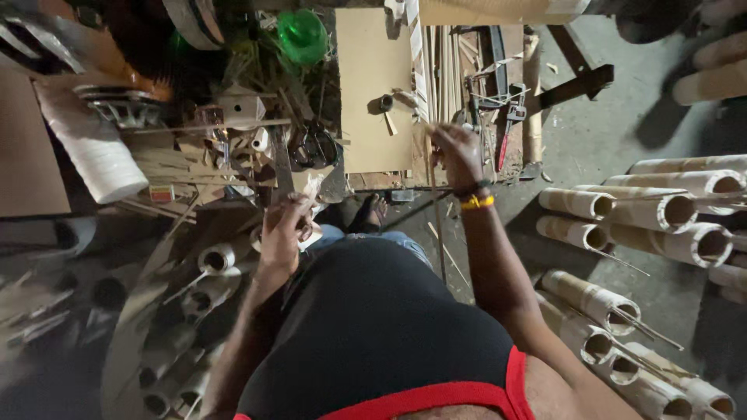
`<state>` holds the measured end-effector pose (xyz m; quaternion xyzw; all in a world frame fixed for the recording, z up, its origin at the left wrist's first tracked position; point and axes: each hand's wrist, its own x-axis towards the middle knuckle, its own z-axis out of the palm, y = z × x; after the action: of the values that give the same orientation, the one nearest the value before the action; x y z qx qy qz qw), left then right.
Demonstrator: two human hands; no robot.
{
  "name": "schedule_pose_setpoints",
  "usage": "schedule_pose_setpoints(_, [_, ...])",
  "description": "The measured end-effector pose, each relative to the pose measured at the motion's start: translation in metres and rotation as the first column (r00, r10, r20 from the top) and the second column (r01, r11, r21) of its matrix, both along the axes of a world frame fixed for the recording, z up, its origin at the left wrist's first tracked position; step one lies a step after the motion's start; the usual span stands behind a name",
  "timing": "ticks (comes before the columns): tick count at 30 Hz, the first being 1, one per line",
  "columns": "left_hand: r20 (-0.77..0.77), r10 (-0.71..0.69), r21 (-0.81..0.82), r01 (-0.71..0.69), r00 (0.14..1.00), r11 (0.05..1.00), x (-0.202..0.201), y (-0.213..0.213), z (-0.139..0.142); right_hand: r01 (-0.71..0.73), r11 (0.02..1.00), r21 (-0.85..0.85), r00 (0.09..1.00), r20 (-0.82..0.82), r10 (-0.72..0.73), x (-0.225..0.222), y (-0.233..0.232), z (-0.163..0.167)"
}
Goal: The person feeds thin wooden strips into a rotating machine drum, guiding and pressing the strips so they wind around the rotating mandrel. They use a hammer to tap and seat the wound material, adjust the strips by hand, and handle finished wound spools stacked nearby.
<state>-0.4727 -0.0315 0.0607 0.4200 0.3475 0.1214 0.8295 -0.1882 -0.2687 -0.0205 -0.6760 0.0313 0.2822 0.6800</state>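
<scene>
My left hand (282, 225) is closed around a small pale roll, apparently tape or paper, held above my lap. My right hand (457, 154) pinches the top of a thin bamboo stick (436, 225) that runs down toward my knees. A yellow and dark band sits on that wrist. I wear a black top with a red hem. The right hand hovers at the edge of a low wooden board (373, 93) holding a small dark cylinder.
Several cut bamboo tubes (669, 218) lie stacked on the floor at right, more tubes (194, 295) at lower left. Black scissors (313, 146), a white roll (93, 148), a green plastic object (302, 35) and a bundle of thin slats (443, 70) clutter the area ahead.
</scene>
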Motion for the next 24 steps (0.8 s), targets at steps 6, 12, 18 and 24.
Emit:
schedule_pose_setpoints(6, [-0.077, -0.017, 0.068, 0.023, 0.997, 0.997, 0.009, -0.03, 0.007, -0.081, 0.932, 0.352, 0.992, -0.061, 0.11, 0.026, 0.012, -0.006])
schedule_pose_setpoints(12, [-0.077, -0.054, 0.081, 0.06, 0.996, 0.995, 0.02, -0.027, 0.002, -0.14, 0.972, 0.189, 0.984, -0.084, 0.158, -0.005, -0.007, 0.012])
schedule_pose_setpoints(18, [-0.095, -0.212, 0.013, 0.214, 0.973, 0.977, 0.064, -0.014, -0.021, -0.061, 0.98, 0.19, 0.989, -0.124, 0.085, -0.015, -0.02, 0.0])
schedule_pose_setpoints(24, [-0.114, -0.397, 0.139, 0.41, 0.911, 0.901, 0.135, -0.03, -0.071, -0.003, 0.897, 0.442, 0.934, -0.319, 0.16, -0.013, -0.014, -0.018])
